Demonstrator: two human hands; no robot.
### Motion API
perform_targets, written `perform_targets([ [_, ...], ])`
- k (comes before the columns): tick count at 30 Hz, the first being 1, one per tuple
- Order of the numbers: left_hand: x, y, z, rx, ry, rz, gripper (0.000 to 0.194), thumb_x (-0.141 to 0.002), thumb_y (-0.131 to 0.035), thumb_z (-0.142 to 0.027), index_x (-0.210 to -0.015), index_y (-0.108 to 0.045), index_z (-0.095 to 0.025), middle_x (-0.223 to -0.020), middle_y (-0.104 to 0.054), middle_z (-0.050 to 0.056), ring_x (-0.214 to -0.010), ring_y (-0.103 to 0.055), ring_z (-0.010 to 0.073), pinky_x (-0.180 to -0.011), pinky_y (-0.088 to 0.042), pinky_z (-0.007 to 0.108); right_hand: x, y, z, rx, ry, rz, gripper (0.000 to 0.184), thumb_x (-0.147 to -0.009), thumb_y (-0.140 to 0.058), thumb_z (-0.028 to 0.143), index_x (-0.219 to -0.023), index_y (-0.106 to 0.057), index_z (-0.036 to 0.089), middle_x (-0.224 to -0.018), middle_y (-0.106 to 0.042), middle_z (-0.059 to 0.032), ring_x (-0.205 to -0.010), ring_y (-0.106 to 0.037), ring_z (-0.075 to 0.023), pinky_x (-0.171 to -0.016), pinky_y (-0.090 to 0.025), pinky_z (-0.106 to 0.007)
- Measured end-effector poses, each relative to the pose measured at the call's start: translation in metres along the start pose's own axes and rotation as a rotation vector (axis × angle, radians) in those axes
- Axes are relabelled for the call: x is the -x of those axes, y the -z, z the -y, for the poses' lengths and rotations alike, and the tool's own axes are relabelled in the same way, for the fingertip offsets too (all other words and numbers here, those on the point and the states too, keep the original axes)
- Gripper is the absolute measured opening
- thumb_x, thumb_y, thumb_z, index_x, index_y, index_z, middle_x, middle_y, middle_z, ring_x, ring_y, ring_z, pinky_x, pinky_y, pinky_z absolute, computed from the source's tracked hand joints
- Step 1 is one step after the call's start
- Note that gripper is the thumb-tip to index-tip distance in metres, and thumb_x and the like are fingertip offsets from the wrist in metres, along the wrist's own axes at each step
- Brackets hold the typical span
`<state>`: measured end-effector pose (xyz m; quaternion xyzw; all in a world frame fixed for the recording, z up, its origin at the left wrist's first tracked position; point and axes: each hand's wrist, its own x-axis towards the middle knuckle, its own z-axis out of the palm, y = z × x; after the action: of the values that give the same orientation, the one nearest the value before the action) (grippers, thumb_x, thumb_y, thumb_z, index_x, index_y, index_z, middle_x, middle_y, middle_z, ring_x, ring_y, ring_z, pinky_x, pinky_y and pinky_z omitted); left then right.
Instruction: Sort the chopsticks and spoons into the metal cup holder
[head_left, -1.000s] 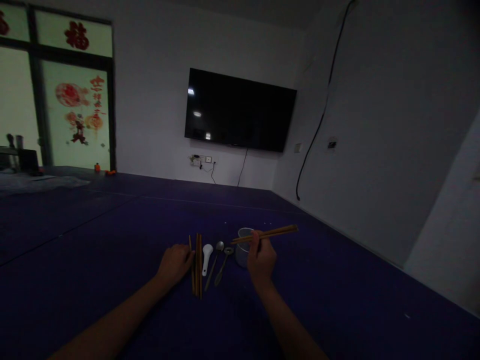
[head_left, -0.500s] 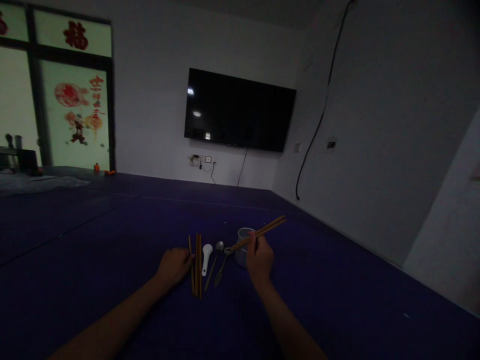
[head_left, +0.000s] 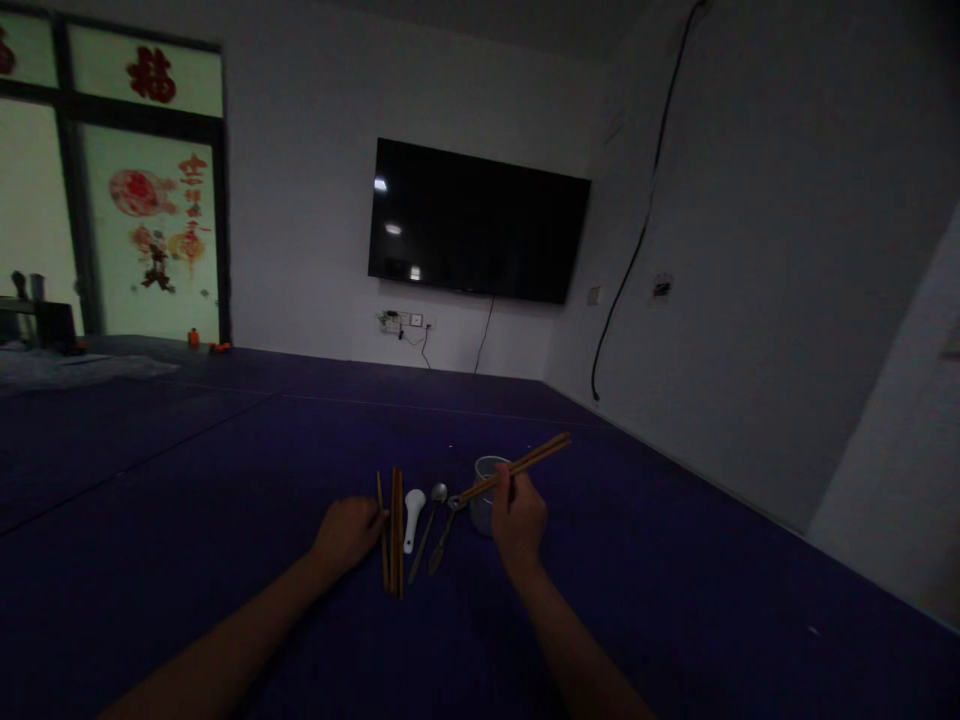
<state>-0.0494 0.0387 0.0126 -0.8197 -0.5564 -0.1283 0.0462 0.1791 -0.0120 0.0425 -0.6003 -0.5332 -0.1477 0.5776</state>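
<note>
- R hand (head_left: 520, 515) grips the held chopsticks (head_left: 541, 454), thumb & fingers closed mid-length; they cross in front of the cup (head_left: 482, 513).
- Long axis slants: L ends low, pointing at head of the ringed spoon (head_left: 442, 545); R ends up, away from L hand. Contact w/ spoon: can't tell.
- L hand (head_left: 347, 533): fingers curled at the leftmost of the loose chopsticks (head_left: 397, 560); can't tell if gripping. Those lie approx. lengthwise, away from the person.
- Vs 1 s ago: held pair steeper, L ends lower & nearer the spoon; L hand approx. same spot.
- White spoon (head_left: 412, 520) & plain metal spoon (head_left: 426, 540) sit between loose chopsticks & ringed spoon, tight gaps.
- Table (head_left: 637, 560) runs wide R of R hand, to the R wall (head_left: 750, 350); far edge well past cup.
</note>
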Motion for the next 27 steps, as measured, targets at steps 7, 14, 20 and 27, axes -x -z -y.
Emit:
perform_targets([
  [7,0.000,0.001,0.001,0.013,-0.024,0.005,0.039,-0.089,-0.030,-0.035,-0.077,-0.062,-0.017,-0.081,-0.067,0.008,-0.075,-0.062,0.0190,-0.066,-0.042,0.028,0.005,-0.006,-0.002,0.067,0.097,0.001,0.055,-0.092,-0.024,0.052,-0.077,-0.062,0.016,-0.060,-0.061,-0.0052,-0.055,-0.056,-0.0169,-0.053,-0.034,-0.025],
  [14,0.000,0.002,0.002,0.003,-0.061,0.000,0.037,-0.090,-0.030,-0.034,-0.077,-0.060,-0.017,-0.083,-0.067,0.007,-0.078,-0.062,0.0189,-0.066,-0.041,0.027,0.017,-0.011,0.002,0.079,0.409,0.158,0.043,-0.094,-0.029,0.039,-0.084,-0.065,0.015,-0.074,-0.067,-0.0079,-0.063,-0.061,-0.0152,-0.058,-0.038,-0.024],
  [20,0.001,0.007,0.001,-0.014,-0.046,0.043,0.039,-0.091,-0.030,-0.035,-0.075,-0.060,-0.017,-0.083,-0.067,0.008,-0.076,-0.061,0.0180,-0.065,-0.040,0.027,0.029,-0.013,0.017,0.052,0.613,0.291,0.039,-0.093,-0.031,0.033,-0.089,-0.065,0.015,-0.077,-0.068,-0.0072,-0.065,-0.062,-0.0144,-0.059,-0.040,-0.023],
  [27,0.003,0.010,-0.001,-0.027,-0.028,0.058,0.040,-0.091,-0.028,-0.036,-0.076,-0.060,-0.017,-0.083,-0.067,0.008,-0.077,-0.061,0.0182,-0.067,-0.040,0.027,0.025,-0.014,0.018,-0.010,0.619,0.139,0.038,-0.094,-0.031,0.029,-0.078,-0.063,0.014,-0.073,-0.068,-0.0078,-0.061,-0.063,-0.0140,-0.054,-0.040,-0.023],
])
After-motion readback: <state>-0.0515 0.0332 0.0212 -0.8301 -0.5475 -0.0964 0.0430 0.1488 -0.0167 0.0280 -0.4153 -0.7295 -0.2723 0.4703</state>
